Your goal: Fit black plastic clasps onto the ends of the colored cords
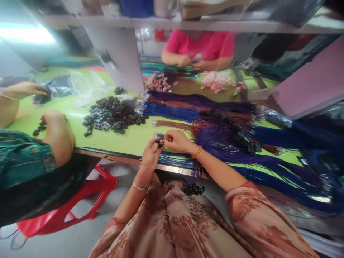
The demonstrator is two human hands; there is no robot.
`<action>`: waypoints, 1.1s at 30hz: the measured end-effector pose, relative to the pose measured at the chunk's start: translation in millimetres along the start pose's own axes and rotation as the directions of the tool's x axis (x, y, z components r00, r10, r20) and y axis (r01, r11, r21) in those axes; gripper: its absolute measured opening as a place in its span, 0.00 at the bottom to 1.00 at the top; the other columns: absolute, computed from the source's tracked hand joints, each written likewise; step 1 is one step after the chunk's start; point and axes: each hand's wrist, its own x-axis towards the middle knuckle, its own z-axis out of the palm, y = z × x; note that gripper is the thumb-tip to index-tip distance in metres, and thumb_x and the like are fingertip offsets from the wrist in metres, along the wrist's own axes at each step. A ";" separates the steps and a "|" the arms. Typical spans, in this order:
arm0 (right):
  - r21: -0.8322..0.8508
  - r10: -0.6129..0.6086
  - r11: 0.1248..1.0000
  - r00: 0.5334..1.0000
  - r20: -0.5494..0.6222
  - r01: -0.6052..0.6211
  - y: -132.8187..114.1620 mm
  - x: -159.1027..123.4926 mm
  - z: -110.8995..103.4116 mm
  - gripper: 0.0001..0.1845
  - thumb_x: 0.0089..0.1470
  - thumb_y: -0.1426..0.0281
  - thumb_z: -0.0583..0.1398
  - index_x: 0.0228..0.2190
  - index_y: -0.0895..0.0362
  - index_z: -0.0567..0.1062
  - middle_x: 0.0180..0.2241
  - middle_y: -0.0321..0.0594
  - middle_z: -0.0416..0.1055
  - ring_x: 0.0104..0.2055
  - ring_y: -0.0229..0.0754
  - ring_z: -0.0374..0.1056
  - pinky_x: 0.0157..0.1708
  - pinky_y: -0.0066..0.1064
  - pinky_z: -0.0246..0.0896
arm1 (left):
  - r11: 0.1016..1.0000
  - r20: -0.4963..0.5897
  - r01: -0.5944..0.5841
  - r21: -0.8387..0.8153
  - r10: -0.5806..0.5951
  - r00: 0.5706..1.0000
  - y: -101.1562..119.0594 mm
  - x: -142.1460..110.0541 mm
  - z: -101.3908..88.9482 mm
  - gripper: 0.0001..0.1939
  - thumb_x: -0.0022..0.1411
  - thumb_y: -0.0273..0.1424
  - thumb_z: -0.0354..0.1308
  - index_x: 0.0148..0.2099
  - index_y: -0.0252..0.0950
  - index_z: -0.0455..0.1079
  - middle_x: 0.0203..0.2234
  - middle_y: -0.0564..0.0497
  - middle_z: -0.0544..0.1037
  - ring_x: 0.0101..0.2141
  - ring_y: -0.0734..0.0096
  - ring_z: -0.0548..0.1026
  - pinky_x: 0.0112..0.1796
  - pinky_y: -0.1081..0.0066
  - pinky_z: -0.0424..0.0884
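My left hand (150, 154) pinches a small black connector housing (159, 143) above the table's front edge. Close against it, my right hand (176, 141) has its fingertips pressed together at the housing's right side. A wire end seems to be between those fingers, but it is too small to see clearly. Brown wires (174, 124) with metal-tipped ends lie just behind my hands. Blue and purple wires (212, 138) spread to the right, with black housings (248, 143) on some of them. To the left is a heap of loose black housings (110, 113).
A co-worker's hands (55, 118) are at the left, near a red stool (77, 200). Across the table sits a person in a pink top (199, 46) behind pink connector pieces (158, 83). A shelf (215, 27) spans above; black housings (195, 189) hang near my lap.
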 end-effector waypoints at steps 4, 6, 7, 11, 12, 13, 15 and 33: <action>-0.041 0.004 0.999 1.000 -0.006 -0.005 0.2 -3.6 3.0 0.10 0.49 0.66 0.59 0.22 0.59 0.72 0.20 0.34 0.67 0.22 0.32 0.55 0.24 0.26 0.43 | 1.000 -0.002 0.018 0.008 -0.018 1.000 -2.3 1.7 -1.1 0.09 0.52 0.24 0.62 0.39 0.34 0.72 0.32 0.50 0.76 0.35 0.75 0.74 0.40 0.72 0.70; -0.056 0.006 0.998 1.000 -0.017 -0.007 0.2 -4.6 4.1 0.10 0.49 0.66 0.59 0.22 0.59 0.72 0.21 0.34 0.68 0.22 0.32 0.55 0.24 0.26 0.43 | 1.000 0.001 0.021 0.020 -0.021 1.000 -3.3 2.1 -2.0 0.09 0.53 0.25 0.62 0.39 0.35 0.71 0.32 0.50 0.75 0.35 0.74 0.74 0.41 0.71 0.70; -0.063 0.011 0.998 1.000 -0.022 -0.012 0.1 -4.8 4.5 0.10 0.49 0.66 0.59 0.22 0.59 0.72 0.20 0.34 0.68 0.22 0.32 0.55 0.24 0.26 0.43 | 1.000 0.005 0.019 0.025 -0.019 1.000 -3.7 2.2 -2.4 0.09 0.53 0.25 0.62 0.39 0.35 0.71 0.33 0.50 0.75 0.36 0.74 0.74 0.42 0.71 0.69; -0.073 0.038 0.996 0.999 -0.036 -0.040 -0.5 -5.1 6.2 0.09 0.49 0.66 0.59 0.23 0.58 0.73 0.21 0.34 0.68 0.22 0.32 0.56 0.24 0.26 0.43 | 0.999 0.005 0.004 0.033 -0.004 1.000 -3.8 2.1 -3.0 0.09 0.52 0.25 0.62 0.38 0.35 0.71 0.34 0.50 0.76 0.37 0.74 0.74 0.44 0.69 0.69; -0.072 0.039 0.997 0.999 -0.037 -0.041 -0.6 -5.0 6.7 0.09 0.49 0.66 0.59 0.23 0.58 0.73 0.21 0.34 0.68 0.22 0.32 0.56 0.24 0.26 0.43 | 0.999 0.000 0.003 0.036 -0.003 1.000 -3.7 1.9 -2.8 0.10 0.51 0.25 0.63 0.38 0.35 0.71 0.33 0.50 0.75 0.36 0.74 0.74 0.44 0.70 0.69; -0.069 0.037 0.997 0.999 -0.038 -0.039 -0.6 -5.0 7.4 0.09 0.49 0.66 0.59 0.23 0.58 0.73 0.21 0.35 0.69 0.22 0.33 0.56 0.24 0.26 0.44 | 0.999 -0.005 0.004 0.042 -0.003 1.000 -3.7 1.6 -2.5 0.10 0.51 0.25 0.63 0.38 0.35 0.71 0.33 0.51 0.75 0.36 0.74 0.74 0.43 0.70 0.69; -0.065 0.027 0.997 0.999 -0.038 -0.030 -0.6 -5.3 9.0 0.08 0.48 0.67 0.59 0.23 0.58 0.73 0.22 0.35 0.69 0.23 0.33 0.57 0.24 0.26 0.45 | 0.998 -0.012 0.009 0.060 -0.008 1.000 -4.3 1.0 -1.6 0.11 0.51 0.26 0.64 0.38 0.35 0.71 0.32 0.52 0.75 0.35 0.76 0.74 0.42 0.71 0.70; -0.233 -0.079 0.968 0.995 0.055 0.090 0.4 -12.9 11.3 0.05 0.52 0.72 0.56 0.30 0.59 0.72 0.29 0.41 0.71 0.29 0.38 0.62 0.30 0.28 0.50 | 0.979 -0.064 0.014 0.205 -0.001 0.998 -7.9 -0.8 0.2 0.13 0.48 0.29 0.67 0.38 0.35 0.71 0.31 0.51 0.77 0.33 0.76 0.74 0.39 0.72 0.70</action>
